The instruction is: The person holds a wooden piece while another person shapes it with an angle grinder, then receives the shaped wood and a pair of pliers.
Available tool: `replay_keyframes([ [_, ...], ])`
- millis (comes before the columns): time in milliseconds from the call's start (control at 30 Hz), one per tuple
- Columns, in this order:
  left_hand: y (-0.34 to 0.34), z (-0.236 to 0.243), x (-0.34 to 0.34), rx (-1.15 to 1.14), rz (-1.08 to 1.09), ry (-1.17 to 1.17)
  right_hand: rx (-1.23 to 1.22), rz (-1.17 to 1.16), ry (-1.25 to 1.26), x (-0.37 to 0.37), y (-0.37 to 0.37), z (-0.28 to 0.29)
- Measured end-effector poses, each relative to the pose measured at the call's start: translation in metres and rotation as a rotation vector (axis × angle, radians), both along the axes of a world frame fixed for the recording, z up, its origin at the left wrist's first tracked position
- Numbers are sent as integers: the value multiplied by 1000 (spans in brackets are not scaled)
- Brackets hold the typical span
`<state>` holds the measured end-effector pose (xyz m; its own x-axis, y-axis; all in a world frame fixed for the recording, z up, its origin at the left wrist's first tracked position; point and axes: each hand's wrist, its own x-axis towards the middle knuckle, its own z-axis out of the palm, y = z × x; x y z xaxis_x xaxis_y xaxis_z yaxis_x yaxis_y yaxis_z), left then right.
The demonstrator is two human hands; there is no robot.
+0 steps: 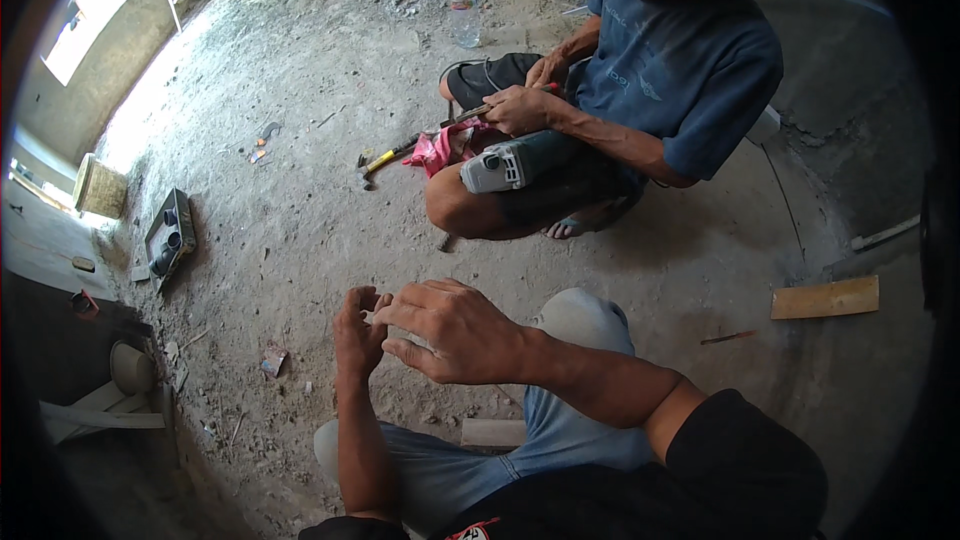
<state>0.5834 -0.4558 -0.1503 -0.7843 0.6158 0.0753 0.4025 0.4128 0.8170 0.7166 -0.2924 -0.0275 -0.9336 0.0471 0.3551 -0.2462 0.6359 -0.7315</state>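
Low in the view, my left hand [356,338] is raised with loosely bent, parted fingers. My right hand [450,332] arches beside it, index finger reaching to the left hand's fingertips and thumb held apart. I see nothing clearly held in either. Below them are my jeans-clad legs [585,400]. Across from me a squatting person in a blue T-shirt [670,70] grips a thin tool [470,118] in both hands; a grey-green power tool [493,168] rests on their thigh. A hammer with a yellow-and-black handle [385,158] lies beside a pink plastic bag [432,152].
On the dusty floor stand a water bottle [465,25] and a bucket [100,195]. A dark tray with pipe fittings [158,265] lies left, near white pipes [110,418]. A tan board [820,295] and a thin red-handled tool [725,338] lie right. Walls border the space.
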Motion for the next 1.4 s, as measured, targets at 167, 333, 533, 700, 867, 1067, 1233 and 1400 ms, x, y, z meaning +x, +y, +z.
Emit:
replay_keyframes([
  [167,0,1,1,3,-6,15,2,-14,11,0,0,0],
  [333,2,2,1,-14,-3,30,1,-15,13,0,1,0],
  [533,2,2,1,1,-4,9,-5,-12,9,-1,2,1],
  [700,2,2,0,1,-15,30,6,-14,8,-1,1,0],
  [867,2,4,1,1,-7,44,14,-13,0,0,0,1],
  [1067,1,3,0,1,3,36,13,-12,-6,-1,-1,0],
  [1233,0,3,1,0,-4,52,10,-9,-5,0,-2,0],
  [1400,0,0,1,28,3,30,34,-15,19,0,-3,-2],
])
